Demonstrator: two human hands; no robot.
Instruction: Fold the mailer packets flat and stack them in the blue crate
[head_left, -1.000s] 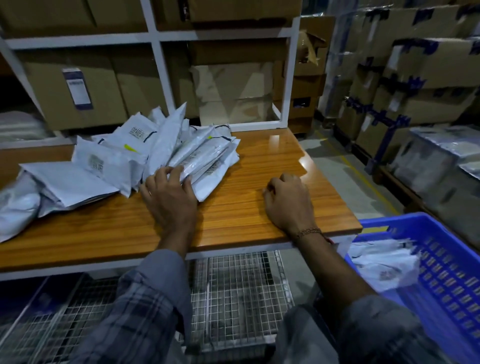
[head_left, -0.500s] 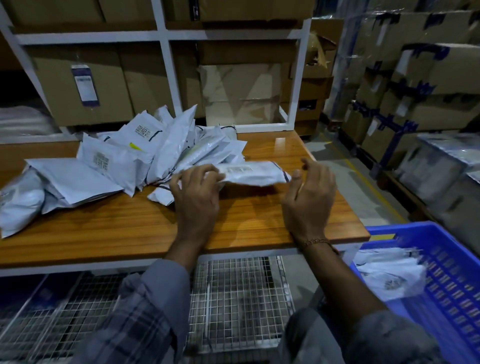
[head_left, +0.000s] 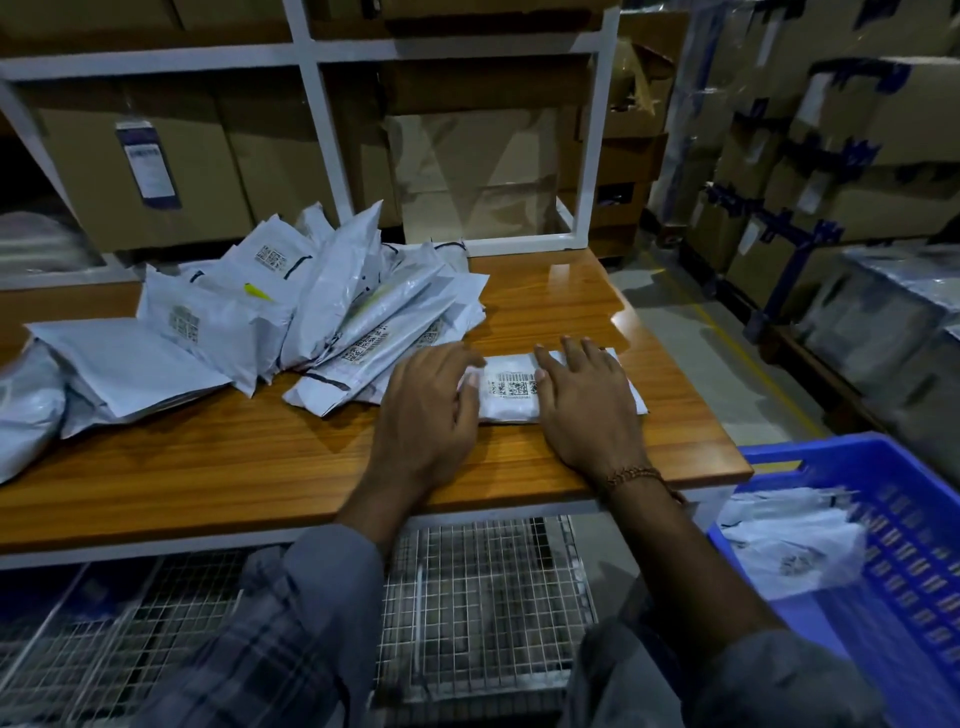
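One mailer packet (head_left: 511, 392) lies flat on the wooden counter (head_left: 260, 457), barcode up, just in front of the loose pile of packets (head_left: 322, 306). My left hand (head_left: 428, 415) covers its left end with the thumb tucked against the edge, though I cannot tell whether it pinches the packet or only presses. My right hand (head_left: 589, 402) lies on its right part, fingers straight and spread, pressing down. I judge this the flattening step, with the fold yet to be made. Next comes a firm crease, then a carry right and down into the blue crate (head_left: 914, 525), onto the packets already there (head_left: 789, 545).
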